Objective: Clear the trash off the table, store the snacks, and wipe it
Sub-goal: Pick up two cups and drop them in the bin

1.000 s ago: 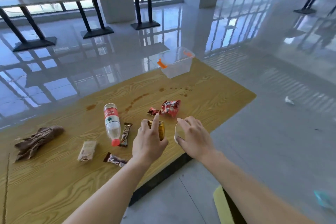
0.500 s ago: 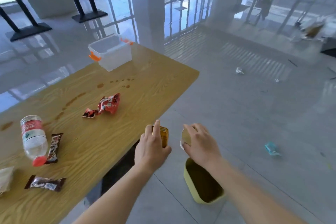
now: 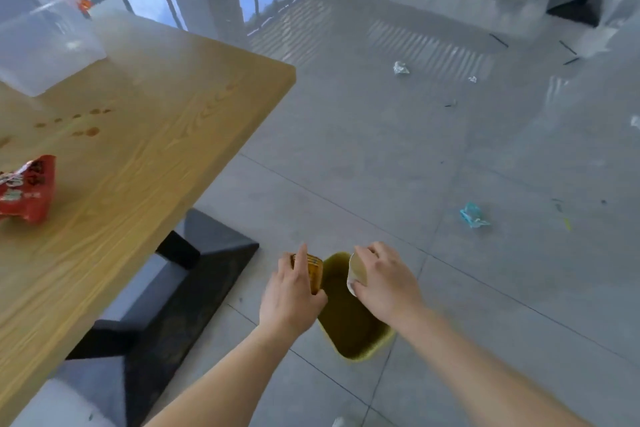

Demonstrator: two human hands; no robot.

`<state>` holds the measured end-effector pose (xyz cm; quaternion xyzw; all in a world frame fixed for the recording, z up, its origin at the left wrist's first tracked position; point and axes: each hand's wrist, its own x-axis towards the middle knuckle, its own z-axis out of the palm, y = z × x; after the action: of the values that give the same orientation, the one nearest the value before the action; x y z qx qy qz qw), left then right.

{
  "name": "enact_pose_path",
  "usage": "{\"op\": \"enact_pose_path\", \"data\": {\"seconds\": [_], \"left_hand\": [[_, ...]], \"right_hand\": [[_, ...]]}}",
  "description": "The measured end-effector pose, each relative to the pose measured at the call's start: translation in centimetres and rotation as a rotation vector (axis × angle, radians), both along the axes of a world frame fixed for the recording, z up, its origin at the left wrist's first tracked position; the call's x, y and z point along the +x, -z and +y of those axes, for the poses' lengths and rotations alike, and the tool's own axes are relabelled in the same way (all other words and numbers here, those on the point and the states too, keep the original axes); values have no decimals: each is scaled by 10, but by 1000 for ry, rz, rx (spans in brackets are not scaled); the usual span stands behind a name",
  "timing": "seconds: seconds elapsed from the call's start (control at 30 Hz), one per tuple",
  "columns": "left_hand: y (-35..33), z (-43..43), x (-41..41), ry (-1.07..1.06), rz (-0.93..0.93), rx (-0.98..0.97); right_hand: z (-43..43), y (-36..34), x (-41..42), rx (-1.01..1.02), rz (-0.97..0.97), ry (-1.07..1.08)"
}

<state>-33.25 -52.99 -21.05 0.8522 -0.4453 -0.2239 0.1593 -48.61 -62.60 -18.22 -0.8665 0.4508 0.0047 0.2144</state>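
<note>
Left hand [image 3: 291, 293] grips can [image 3: 313, 273], right hand [image 3: 386, 282] grips paper cup [image 3: 356, 270]; both above the bin [image 3: 360, 357] on the floor beside the desk [image 3: 156, 149]. Best release low, over the bin's middle.

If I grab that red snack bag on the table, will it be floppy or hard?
Probably floppy: the red snack bag looks crumpled and wrinkled. It is likely light, since it lies rather flat on the table. Its shiny wrapper may be a bit slippery.
</note>
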Motion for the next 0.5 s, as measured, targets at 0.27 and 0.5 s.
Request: {"op": "enact_pose_path", "data": {"seconds": [0.27,0.5], "left_hand": [[133,-7,-13,64,68,136],[222,-26,-21,72,38,220]], "right_hand": [[3,134,-24,150,101,116],[-8,226,-30,231,146,159]]}}
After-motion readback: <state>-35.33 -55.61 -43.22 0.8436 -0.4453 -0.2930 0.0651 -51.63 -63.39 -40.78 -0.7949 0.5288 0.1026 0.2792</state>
